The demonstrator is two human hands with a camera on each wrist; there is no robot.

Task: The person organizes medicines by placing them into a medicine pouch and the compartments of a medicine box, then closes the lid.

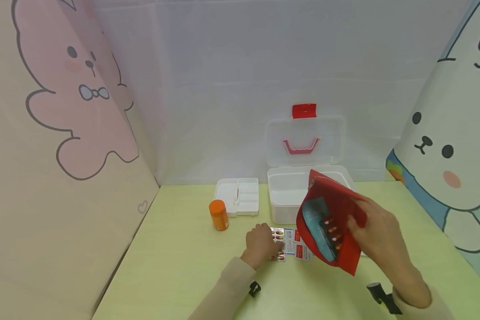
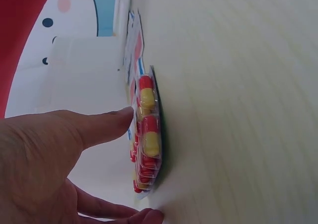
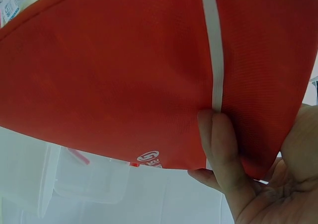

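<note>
My right grip point(image 1: 378, 233) was clamped on the red fabric pouch point(image 1: 338, 202), thumb on the inner face and fingers on the back, by the end of a white strip point(image 3: 214, 50). The pouch was up off the desk point(image 1: 176, 266), tilted, in front of the white box point(image 1: 286, 214). I judged it light, limp and not slippery, likely to sag away from my fingers; its straight edge seemed the best hold, with the inside facing up so nothing slid out. It had one rounded side, a small white print point(image 3: 148, 157) on the back, and a blue packet point(image 1: 314, 218) and a reddish capsule strip point(image 1: 333, 233) showing inside.

My left grip point(image 1: 260, 244) was apart, thumb against the red-and-yellow capsule blister pack point(image 2: 150, 134), which lay on the desk beside flat printed packets point(image 1: 300, 252). That pack looked thin, slick and fairly stiff, its clear bubbles easily crushed, so I would take it by the rim.

Farther out were the orange bottle point(image 1: 219, 215) and the white divided tray point(image 1: 248, 200), left of the box.
</note>
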